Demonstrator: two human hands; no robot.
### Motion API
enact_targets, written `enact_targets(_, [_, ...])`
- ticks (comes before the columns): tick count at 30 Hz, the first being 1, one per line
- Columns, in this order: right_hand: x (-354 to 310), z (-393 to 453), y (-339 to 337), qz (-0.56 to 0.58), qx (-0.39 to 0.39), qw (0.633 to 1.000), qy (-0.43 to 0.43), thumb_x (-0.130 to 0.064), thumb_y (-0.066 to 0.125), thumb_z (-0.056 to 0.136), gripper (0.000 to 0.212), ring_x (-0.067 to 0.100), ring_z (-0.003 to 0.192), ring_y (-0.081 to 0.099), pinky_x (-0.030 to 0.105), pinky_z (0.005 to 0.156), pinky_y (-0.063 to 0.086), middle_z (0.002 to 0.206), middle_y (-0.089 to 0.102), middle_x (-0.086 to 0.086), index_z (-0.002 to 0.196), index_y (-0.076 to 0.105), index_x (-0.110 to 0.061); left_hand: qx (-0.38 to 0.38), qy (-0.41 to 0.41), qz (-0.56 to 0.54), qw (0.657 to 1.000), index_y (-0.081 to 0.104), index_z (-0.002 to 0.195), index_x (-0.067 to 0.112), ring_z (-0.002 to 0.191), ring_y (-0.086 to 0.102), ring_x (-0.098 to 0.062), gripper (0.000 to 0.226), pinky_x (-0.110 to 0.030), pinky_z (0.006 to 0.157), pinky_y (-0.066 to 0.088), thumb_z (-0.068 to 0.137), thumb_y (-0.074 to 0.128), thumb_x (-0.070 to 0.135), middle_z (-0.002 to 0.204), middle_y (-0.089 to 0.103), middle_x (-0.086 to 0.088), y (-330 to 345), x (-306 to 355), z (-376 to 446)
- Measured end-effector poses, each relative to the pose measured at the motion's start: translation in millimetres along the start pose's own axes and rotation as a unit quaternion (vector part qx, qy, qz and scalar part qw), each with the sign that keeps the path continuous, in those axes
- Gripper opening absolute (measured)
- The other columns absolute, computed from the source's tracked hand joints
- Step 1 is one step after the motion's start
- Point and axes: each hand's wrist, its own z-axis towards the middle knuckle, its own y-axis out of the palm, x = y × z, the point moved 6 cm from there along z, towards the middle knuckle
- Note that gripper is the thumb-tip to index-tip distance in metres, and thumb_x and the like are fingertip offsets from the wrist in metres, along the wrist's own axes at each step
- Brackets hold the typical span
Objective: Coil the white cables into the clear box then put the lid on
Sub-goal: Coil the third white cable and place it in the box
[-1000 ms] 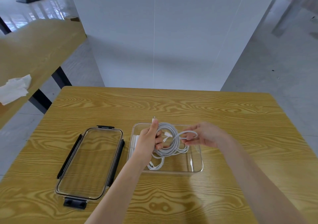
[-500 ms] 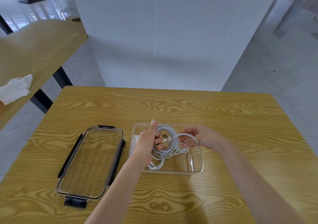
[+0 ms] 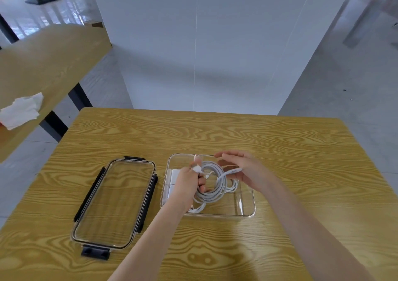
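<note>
A clear box stands on the wooden table, right of centre. Over it my left hand grips a coil of white cable, with a connector end sticking up by the thumb. My right hand holds a loop of the same cable at the coil's right side, fingers spread above it. White adapters lie in the box's left part, partly hidden by my left hand. The clear lid with black clips lies flat on the table, left of the box.
A second wooden table stands at the left with a crumpled white tissue on it. A white wall panel rises behind the far table edge. Grey floor lies to the right.
My right hand has carried the cable loop up and round the coil's right side, its fingers spreading. My left hand has stayed over the box holding the coil.
</note>
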Motion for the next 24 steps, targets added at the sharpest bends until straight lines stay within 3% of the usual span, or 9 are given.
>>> enact_targets(2, [-6, -3, 1, -0.069, 0.007, 0.998, -0.013, -0.031, 0.06, 0.088, 0.019, 0.016, 0.074, 0.067, 0.027, 0.069, 0.055, 0.088, 0.071, 0.005, 0.097, 0.071, -0.018, -0.007, 0.012, 0.048, 0.999, 0.056, 0.107, 0.001, 0.037, 0.037, -0.009, 0.051, -0.029, 0.057, 0.038, 0.092, 0.043, 0.048, 0.042, 0.039, 0.009, 1, -1, -1])
enact_targets(3, [-11, -5, 4, -0.129, 0.0, 0.991, -0.029, -0.04, 0.064, 0.083, 0.023, 0.015, 0.079, 0.068, 0.029, 0.076, 0.054, 0.092, 0.072, 0.0, 0.099, 0.07, -0.024, -0.008, 0.019, 0.063, 0.998, 0.055, 0.111, -0.002, 0.038, 0.038, -0.009, 0.059, -0.032, 0.061, 0.039, 0.09, 0.043, 0.051, 0.042, 0.041, 0.009, 1, -2, -1])
enact_targets(6, [-29, -16, 19, -0.325, -0.028, 0.942, -0.079, -0.048, 0.075, 0.068, 0.04, 0.005, 0.089, 0.065, 0.028, 0.085, 0.049, 0.104, 0.066, -0.015, 0.105, 0.064, -0.04, -0.022, 0.048, 0.09, 0.995, 0.061, 0.09, 0.006, 0.038, 0.041, -0.008, 0.054, -0.025, 0.054, 0.041, 0.091, 0.037, 0.054, 0.045, 0.044, 0.007, 3, 0, -1])
enact_targets(10, [-39, -23, 41, -0.463, -0.025, 0.872, -0.155, -0.039, 0.077, 0.069, 0.037, -0.008, 0.073, 0.054, 0.019, 0.072, 0.039, 0.103, 0.062, -0.02, 0.103, 0.066, -0.034, 0.007, 0.063, 0.103, 0.993, 0.056, 0.065, 0.012, 0.036, 0.047, -0.006, 0.055, -0.018, 0.043, 0.037, 0.095, 0.031, 0.049, 0.038, 0.051, 0.008, 0, 3, 0])
enact_targets(12, [-42, -26, 47, -0.488, 0.01, 0.851, -0.192, -0.036, 0.075, 0.073, 0.025, 0.0, 0.083, 0.057, 0.024, 0.074, 0.04, 0.103, 0.065, -0.012, 0.096, 0.073, -0.029, 0.015, 0.075, 0.092, 0.993, 0.058, 0.059, 0.014, 0.037, 0.047, -0.007, 0.057, -0.018, 0.042, 0.038, 0.096, 0.031, 0.047, 0.036, 0.05, 0.007, -2, 7, 0])
enact_targets(15, [-42, -26, 50, -0.513, 0.055, 0.832, -0.205, -0.031, 0.068, 0.08, 0.015, 0.015, 0.102, 0.06, 0.029, 0.086, 0.042, 0.121, 0.063, -0.005, 0.092, 0.075, -0.027, 0.004, 0.087, 0.074, 0.993, 0.061, 0.061, 0.014, 0.036, 0.046, -0.006, 0.057, -0.016, 0.041, 0.038, 0.097, 0.03, 0.045, 0.037, 0.048, 0.008, -1, 10, -1])
enact_targets(17, [-40, -23, 49, -0.506, 0.054, 0.835, -0.209, -0.027, 0.066, 0.082, 0.012, 0.016, 0.095, 0.062, 0.032, 0.084, 0.045, 0.112, 0.067, -0.001, 0.09, 0.075, -0.022, -0.009, 0.076, 0.047, 0.996, 0.064, 0.07, 0.01, 0.036, 0.042, -0.006, 0.054, -0.019, 0.045, 0.037, 0.098, 0.031, 0.043, 0.038, 0.045, 0.01, 0, 8, 0])
enact_targets(20, [-39, -18, 36, -0.384, 0.068, 0.901, -0.192, -0.023, 0.066, 0.084, 0.006, 0.01, 0.076, 0.063, 0.036, 0.079, 0.053, 0.09, 0.07, -0.003, 0.089, 0.068, -0.02, -0.019, 0.06, 0.006, 0.998, 0.054, 0.066, 0.01, 0.037, 0.036, -0.007, 0.048, -0.028, 0.056, 0.039, 0.096, 0.037, 0.043, 0.044, 0.034, 0.009, 2, 5, 1])
enact_targets(24, [-36, -14, 11, -0.323, 0.123, 0.929, -0.136, -0.029, 0.056, 0.09, 0.014, 0.009, 0.089, 0.065, 0.022, 0.072, 0.051, 0.099, 0.068, -0.008, 0.103, 0.061, -0.025, -0.01, 0.048, -0.001, 0.999, 0.036, 0.06, 0.015, 0.04, 0.031, -0.01, 0.046, -0.028, 0.056, 0.039, 0.093, 0.04, 0.047, 0.048, 0.028, 0.005, 2, 7, -2])
